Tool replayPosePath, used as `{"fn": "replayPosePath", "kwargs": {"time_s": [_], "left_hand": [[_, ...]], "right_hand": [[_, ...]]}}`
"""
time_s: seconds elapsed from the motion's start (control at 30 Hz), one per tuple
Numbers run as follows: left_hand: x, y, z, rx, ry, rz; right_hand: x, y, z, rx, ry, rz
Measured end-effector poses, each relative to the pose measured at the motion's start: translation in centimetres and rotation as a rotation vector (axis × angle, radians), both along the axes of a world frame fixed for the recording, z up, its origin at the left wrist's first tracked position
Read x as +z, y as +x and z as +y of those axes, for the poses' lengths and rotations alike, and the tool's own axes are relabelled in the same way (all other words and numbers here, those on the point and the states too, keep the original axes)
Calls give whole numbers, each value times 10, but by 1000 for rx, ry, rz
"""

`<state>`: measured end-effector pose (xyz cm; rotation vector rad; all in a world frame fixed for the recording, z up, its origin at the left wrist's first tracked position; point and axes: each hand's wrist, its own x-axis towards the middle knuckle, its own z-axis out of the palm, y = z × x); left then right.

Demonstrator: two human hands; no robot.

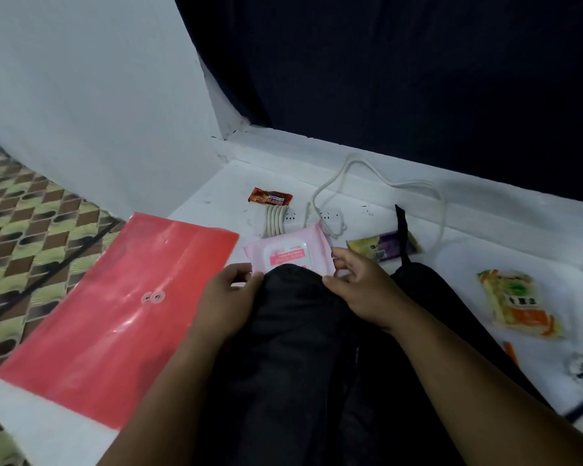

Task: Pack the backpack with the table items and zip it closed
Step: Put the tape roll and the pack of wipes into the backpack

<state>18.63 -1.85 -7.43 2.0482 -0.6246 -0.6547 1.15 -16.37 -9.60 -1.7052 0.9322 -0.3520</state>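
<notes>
The black backpack is found lying on the white table, directly in front of the person, its top end pointed away. No open zip mouth can be made out in the dark fabric. The step in hand is judged to be the opening of the top of the bag, or the taking-up of the pink wet-wipes pack that lies just beyond and partly under that top edge; which of the two cannot be told.

For the step to be done well, the mouth should be spread wide and held open by one hand while the flat pack is slid in edgewise by the other. The loose white cable lying behind the pack should be kept out of the grasp.

The left hand is seen with fingers curled, pinching the bag's upper left edge at the near corner of the pack. The right hand is half closed, fingertips at the pack's right corner and thumb against the bag fabric; whether the pack itself is gripped cannot be told.

Still unpacked: the red document envelope at left, a red snack sachet, a yellow-purple packet, and an orange-green packet at right.
</notes>
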Motion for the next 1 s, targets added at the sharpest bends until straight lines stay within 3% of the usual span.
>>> {"fn": "replayPosePath", "kwargs": {"time_s": [0.27,0.37,0.47,0.57,0.63,0.73,0.8,0.9,1.0], "left_hand": [[15,-21,10,-123,-311,-115],[29,-37,1,-294,-355,-16],[32,-49,-13,-295,-314,-43],[33,-34,-21,9,-256,-33],[30,-17,-26,99,-174,26],[28,-2,-38,65,-101,100],[30,1,-49,2,-60,55],[29,8,-64,-74,6,22],[23,14,-70,-126,64,-13]], "right_hand": [[24,-11,21,-162,-141,-201],[37,-8,33,-144,-242,-199],[42,0,40,-93,-309,-106],[48,5,35,-156,-225,-6],[49,9,29,-188,-152,34],[39,16,16,-312,-154,50],[29,20,9,-405,-143,75],[16,27,2,-369,-35,69],[10,32,-3,-331,-69,53]]}}
